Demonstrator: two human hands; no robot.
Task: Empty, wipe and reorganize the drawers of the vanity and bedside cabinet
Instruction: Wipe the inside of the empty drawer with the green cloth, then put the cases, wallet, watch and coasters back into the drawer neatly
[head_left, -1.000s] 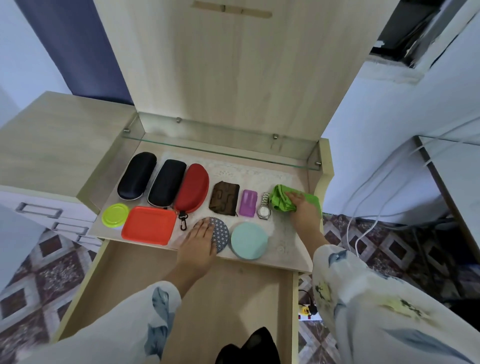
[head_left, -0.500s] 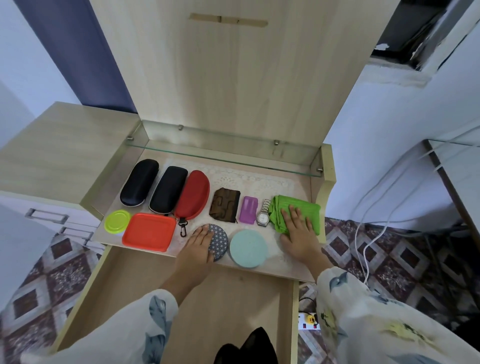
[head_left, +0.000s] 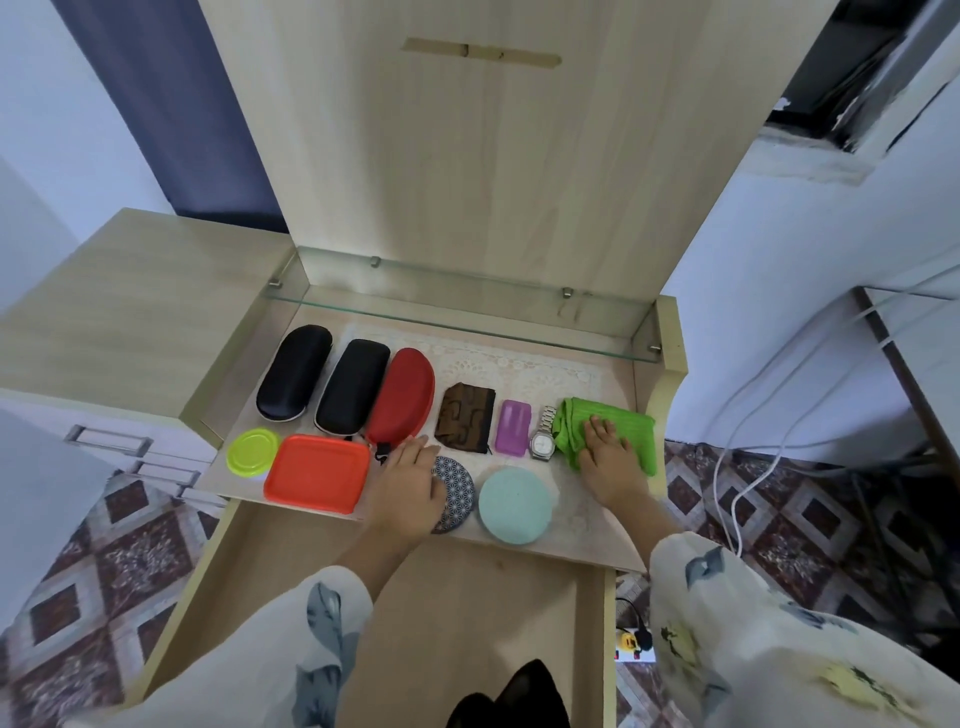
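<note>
Vanity compartment is open, w/ flip-up lid standing upright behind it and a glass shelf across the back. Inside, on a lace mat, back row L to R: black case, 2nd black case, red case, brown pouch, purple case, watch, then green cloth at the far R end, just beside the watch. Front row: yellow-green lid, orange tray touching it, patterned disc, pale teal disc. Drawer below is pulled out toward the person.

Side cabinet w/ metal handles stands at L. Floor is patterned tile. White cables run along the wall at R, a power strip lies on the floor by the drawer, and a dark curtain hangs at back L.

L hand lies flat, fingers straight, palm down, covering the L edge of the patterned disc, btw it and the orange tray. R hand is flat, fingers spread, pressing down on the green cloth. Hands well apart, neither one gripping anything.
</note>
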